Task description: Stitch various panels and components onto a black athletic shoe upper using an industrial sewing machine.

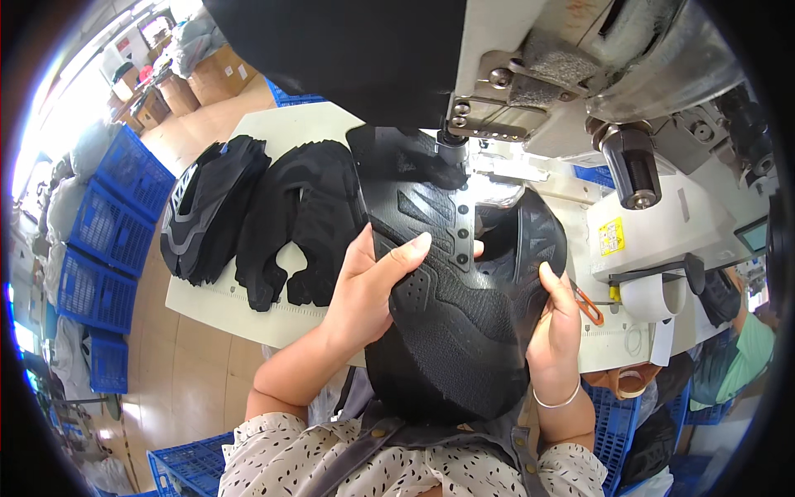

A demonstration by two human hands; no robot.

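l hand (366,286) & r hand (555,331) gripping blk shoe upper (443,348), prob. mid-job: eyelet row (462,234) showing, stacked uppers (325,199) alongside, done/left count unclear.

The left hand (368,286) gripped a black shoe upper (451,340) by its left side, thumb on top, while the right hand (555,327) held the opposite side. The upper's far end lay beneath the sewing machine (497,50); whether the presser foot (452,149) touched it was hard to tell. Two stacks of dark shoe uppers (302,207) lay leftward on the pale worktable (195,294), and orange-handled snips (590,308) rested near the right hand.
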